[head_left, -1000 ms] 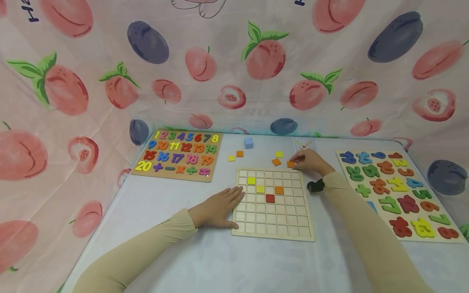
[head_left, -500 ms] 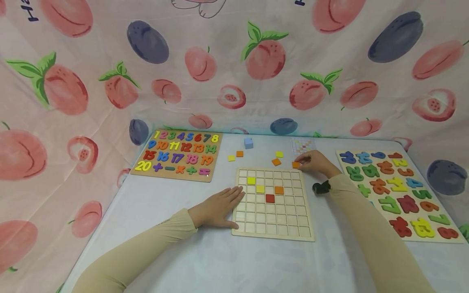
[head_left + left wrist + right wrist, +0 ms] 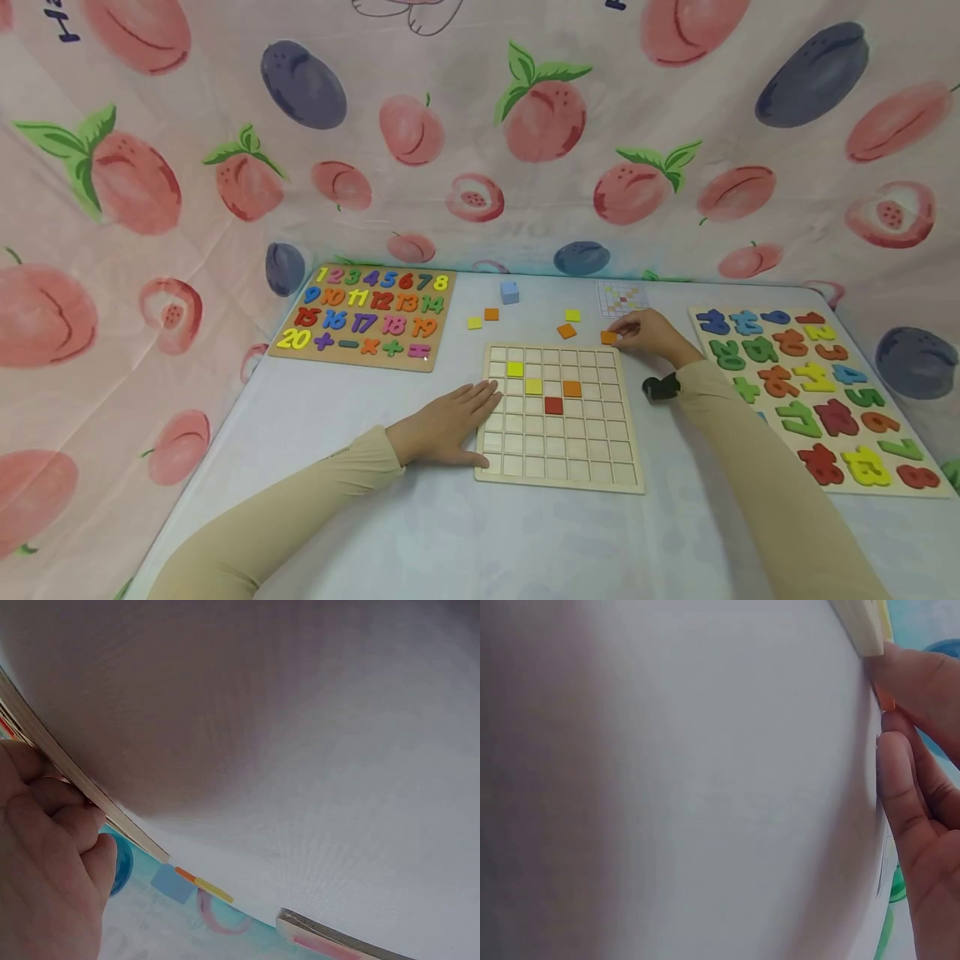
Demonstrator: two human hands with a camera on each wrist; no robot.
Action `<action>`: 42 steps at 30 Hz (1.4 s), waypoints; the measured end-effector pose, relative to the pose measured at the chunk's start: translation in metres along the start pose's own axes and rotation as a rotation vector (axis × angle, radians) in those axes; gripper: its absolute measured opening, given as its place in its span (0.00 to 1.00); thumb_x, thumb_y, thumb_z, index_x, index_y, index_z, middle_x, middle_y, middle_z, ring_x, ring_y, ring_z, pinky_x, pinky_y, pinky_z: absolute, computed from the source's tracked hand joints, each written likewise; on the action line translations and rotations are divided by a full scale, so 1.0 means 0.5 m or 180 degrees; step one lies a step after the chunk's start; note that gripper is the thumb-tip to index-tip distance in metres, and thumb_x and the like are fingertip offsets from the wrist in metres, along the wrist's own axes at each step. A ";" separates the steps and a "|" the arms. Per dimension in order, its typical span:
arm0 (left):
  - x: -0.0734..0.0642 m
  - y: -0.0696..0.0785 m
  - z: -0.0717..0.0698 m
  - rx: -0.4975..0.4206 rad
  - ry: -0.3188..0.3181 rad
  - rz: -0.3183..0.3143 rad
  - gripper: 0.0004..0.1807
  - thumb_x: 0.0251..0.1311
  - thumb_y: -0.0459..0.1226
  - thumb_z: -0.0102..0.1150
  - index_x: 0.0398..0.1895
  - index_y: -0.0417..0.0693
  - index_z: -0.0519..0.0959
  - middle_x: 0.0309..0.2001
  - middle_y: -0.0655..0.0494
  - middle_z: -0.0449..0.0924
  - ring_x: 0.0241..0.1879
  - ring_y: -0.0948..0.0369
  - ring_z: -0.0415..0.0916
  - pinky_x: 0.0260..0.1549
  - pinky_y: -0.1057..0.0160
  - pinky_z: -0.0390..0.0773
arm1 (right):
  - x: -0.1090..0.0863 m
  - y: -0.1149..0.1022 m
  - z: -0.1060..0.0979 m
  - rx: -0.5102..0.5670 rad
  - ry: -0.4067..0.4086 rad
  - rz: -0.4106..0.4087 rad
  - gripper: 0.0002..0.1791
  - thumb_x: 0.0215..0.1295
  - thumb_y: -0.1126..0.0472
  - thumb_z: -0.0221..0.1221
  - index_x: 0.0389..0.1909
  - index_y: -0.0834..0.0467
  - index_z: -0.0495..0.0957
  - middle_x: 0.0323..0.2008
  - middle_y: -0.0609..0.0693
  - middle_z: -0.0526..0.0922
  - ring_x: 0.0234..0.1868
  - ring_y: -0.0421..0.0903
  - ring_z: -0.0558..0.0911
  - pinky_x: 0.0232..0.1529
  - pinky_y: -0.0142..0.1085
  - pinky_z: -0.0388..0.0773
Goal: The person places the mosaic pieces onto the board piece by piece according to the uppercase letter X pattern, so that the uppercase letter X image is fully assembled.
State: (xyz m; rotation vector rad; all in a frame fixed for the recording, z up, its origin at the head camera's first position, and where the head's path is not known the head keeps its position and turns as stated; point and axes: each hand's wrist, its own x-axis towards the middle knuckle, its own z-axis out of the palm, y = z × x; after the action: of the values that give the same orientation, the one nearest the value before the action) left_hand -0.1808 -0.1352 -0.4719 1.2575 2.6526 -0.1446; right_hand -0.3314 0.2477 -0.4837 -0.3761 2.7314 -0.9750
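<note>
A square wooden grid board lies on the table, with two yellow tiles, an orange tile and a red tile in its cells. My left hand rests on the board's left edge, fingers spread; in the left wrist view that hand lies along the rim. Just beyond the far right corner, my right hand pinches an orange square tile. The right wrist view shows this tile between thumb and fingertips, low at the table, beside the board's corner.
Loose tiles, a yellow tile and an orange tile among them, lie behind the board. Farther back are a blue block and a printed pattern card. Number puzzle boards flank both sides, left and right.
My right hand has slid a little to the right along the table, and the orange tile at its fingertips has shifted with it. The left hand has stayed put.
</note>
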 end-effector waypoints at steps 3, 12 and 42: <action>0.001 -0.001 0.001 0.0000 -0.0016 -0.0012 0.54 0.56 0.69 0.42 0.74 0.41 0.44 0.76 0.46 0.40 0.76 0.54 0.38 0.73 0.58 0.46 | -0.004 -0.003 -0.001 0.0021 0.0007 0.0014 0.16 0.52 0.64 0.67 0.42 0.65 0.83 0.40 0.61 0.84 0.35 0.42 0.79 0.39 0.32 0.78; -0.001 -0.001 0.002 -0.0004 -0.0005 0.0003 0.54 0.57 0.69 0.42 0.74 0.41 0.44 0.76 0.46 0.41 0.75 0.54 0.38 0.73 0.57 0.46 | -0.010 -0.002 -0.005 0.0017 -0.0012 -0.0105 0.15 0.52 0.66 0.66 0.42 0.66 0.81 0.40 0.62 0.83 0.34 0.42 0.81 0.42 0.40 0.81; 0.002 0.000 0.003 -0.0049 -0.0067 -0.0041 0.54 0.56 0.69 0.43 0.74 0.43 0.43 0.76 0.48 0.39 0.76 0.55 0.37 0.74 0.59 0.44 | -0.019 0.005 -0.011 0.0220 -0.0038 -0.0063 0.16 0.51 0.64 0.68 0.42 0.66 0.82 0.32 0.55 0.84 0.31 0.37 0.77 0.35 0.28 0.76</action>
State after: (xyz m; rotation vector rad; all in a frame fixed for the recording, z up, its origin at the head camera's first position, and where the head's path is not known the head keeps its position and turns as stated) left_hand -0.1813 -0.1347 -0.4737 1.2274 2.6394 -0.1383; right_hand -0.3243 0.2559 -0.4801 -0.3962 2.6799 -1.0654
